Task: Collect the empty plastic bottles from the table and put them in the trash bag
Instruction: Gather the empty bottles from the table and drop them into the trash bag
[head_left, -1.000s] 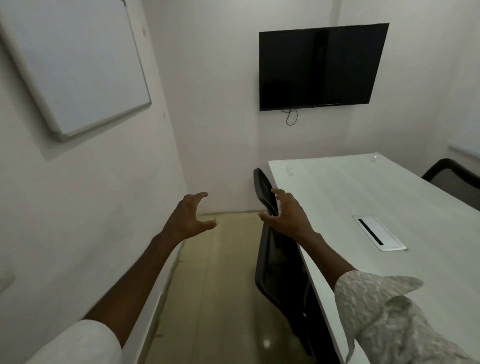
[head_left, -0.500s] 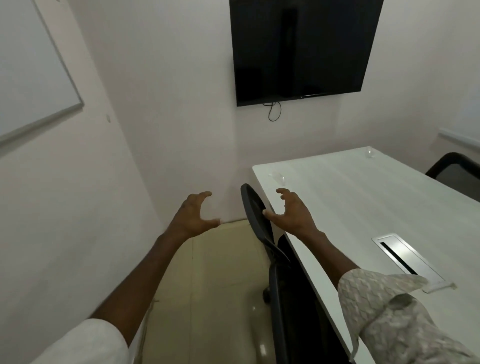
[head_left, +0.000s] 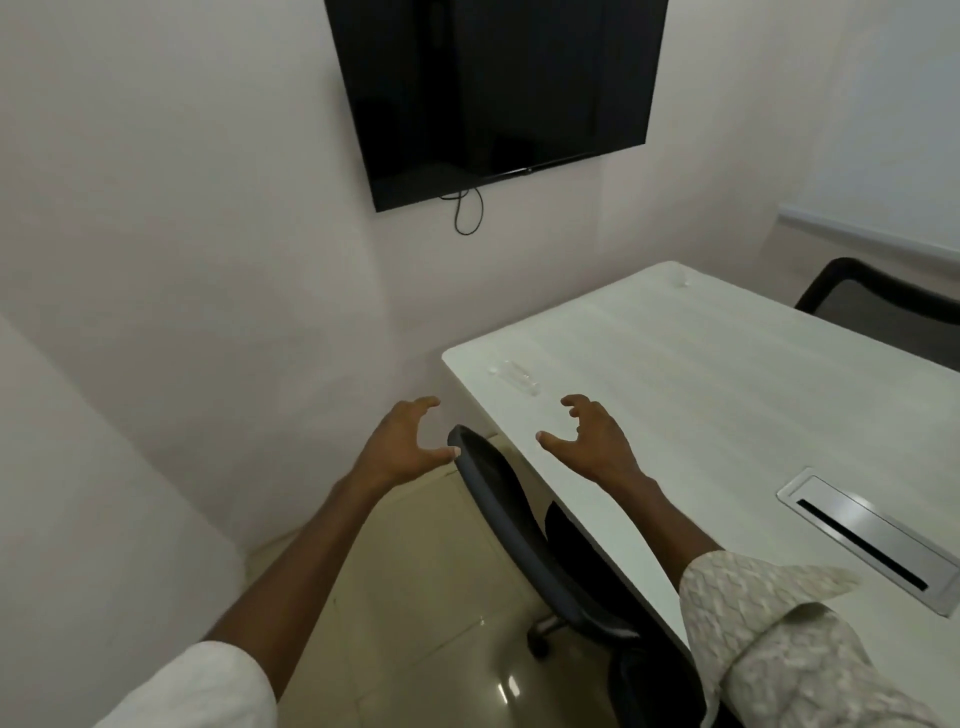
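The clear plastic bottle (head_left: 514, 375) lies on its side on the white tabletop (head_left: 727, 415), close to the near corner and not far from the edge. The right hand (head_left: 592, 441) hovers over the tabletop just short of it, fingers (head_left: 571, 402) spread wide and hooked at the tips, holding nothing. The left hand (head_left: 402, 441) hangs off the tabletop, above the floor, in the same wide, empty claw.

The main risk is the bottle itself. Empty and lying on its side, it is likely very light and free to roll, so a glancing touch from a fingertip could send it over the edge. Its transparency against the pale surface also makes its outline hard to judge, which invites a grasp that closes on one end and squirts it away.

The black chair back (head_left: 498, 499) stands between the two arms, tucked against the tabletop; the left arm could snag on it if it swings across.

A second small clear object (head_left: 679, 278) sits at the far corner; it is too small to identify and easy to overlook. No trash bag is in view, so the carry cannot be judged.
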